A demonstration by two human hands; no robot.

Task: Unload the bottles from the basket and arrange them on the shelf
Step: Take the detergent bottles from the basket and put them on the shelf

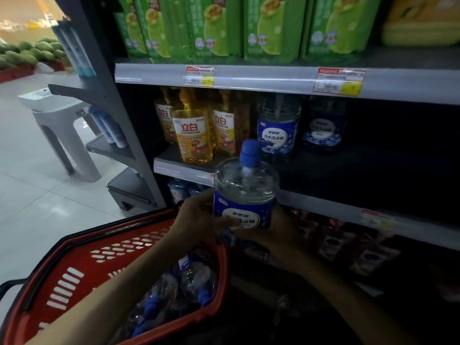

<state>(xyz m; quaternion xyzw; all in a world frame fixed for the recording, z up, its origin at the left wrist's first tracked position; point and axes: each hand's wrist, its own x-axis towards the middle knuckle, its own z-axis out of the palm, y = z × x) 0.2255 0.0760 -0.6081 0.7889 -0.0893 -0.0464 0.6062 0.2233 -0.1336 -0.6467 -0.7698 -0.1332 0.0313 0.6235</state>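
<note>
Clear blue-capped bottle (245, 195) held upright before the shelf (179, 168); other bottles (196, 277) lie in the red basket (74, 265).

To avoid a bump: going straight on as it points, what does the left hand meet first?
Beyond the bottle it holds, probably the middle shelf's front edge; depth is unclear.
</note>
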